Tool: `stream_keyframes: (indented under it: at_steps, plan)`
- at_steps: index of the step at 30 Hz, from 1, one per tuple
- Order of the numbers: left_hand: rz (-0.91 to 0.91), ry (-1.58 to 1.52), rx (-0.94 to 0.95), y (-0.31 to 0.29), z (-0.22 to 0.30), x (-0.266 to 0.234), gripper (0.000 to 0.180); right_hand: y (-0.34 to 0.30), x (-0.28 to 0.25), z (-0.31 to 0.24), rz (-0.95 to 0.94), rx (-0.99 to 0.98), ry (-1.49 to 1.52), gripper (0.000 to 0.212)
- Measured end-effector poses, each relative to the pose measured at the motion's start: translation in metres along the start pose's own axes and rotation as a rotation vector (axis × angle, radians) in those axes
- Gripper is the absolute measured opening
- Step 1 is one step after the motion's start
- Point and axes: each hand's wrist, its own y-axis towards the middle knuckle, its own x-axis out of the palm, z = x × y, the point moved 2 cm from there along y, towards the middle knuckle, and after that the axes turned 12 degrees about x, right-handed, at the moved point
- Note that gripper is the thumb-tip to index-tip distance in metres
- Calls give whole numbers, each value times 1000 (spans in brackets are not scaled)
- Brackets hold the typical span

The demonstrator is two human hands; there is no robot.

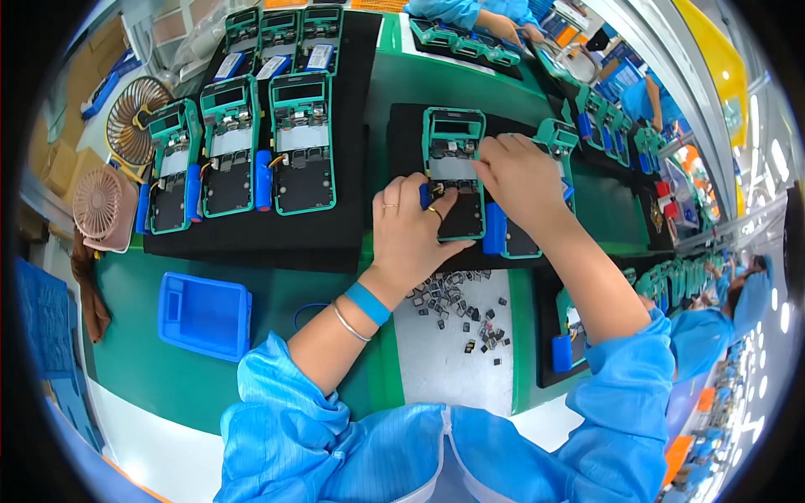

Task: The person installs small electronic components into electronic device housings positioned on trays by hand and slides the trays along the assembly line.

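A green-framed handheld device housing (454, 155) with exposed circuit boards lies in front of me on a black mat. My left hand (409, 226) holds its lower left part, the fingertips on the inner boards and the thumb at the bottom edge. By the upper right side of this housing is my right hand (524, 176), its fingers curled together in a pinch; whatever is between them is hidden. A second green housing (556, 132) lies to the right, partly covered by my right hand and forearm. A blue battery pack (495, 228) sits between the two housings.
Several similar housings (303, 142) with blue batteries lie on a black mat at left. Small dark square parts (453, 293) are scattered on a pale sheet nearest me. A blue bin (205, 317) and two fans (104, 204) stand at left. Co-workers (482, 15) sit beyond and to the right.
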Motion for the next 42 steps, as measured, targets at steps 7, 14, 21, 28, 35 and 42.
stream_keyframes:
  at_steps: [7,14,21,28,35,42]
  plan:
    - [3,71,45,0,-16,-10,63,-128,-50,1,-369,394,603,13]
    - [-124,18,123,9,17,-7,83,-241,-46,-22,-479,467,729,13]
    - [-296,6,367,28,60,16,75,-245,-40,-28,-340,204,506,24]
    - [-329,85,486,41,53,46,62,-230,-41,-29,-424,-54,335,11]
    - [-265,89,516,55,41,57,58,-230,-42,-30,-417,-70,329,7]
    - [-317,27,433,53,33,65,56,-204,-48,0,-440,176,629,11]
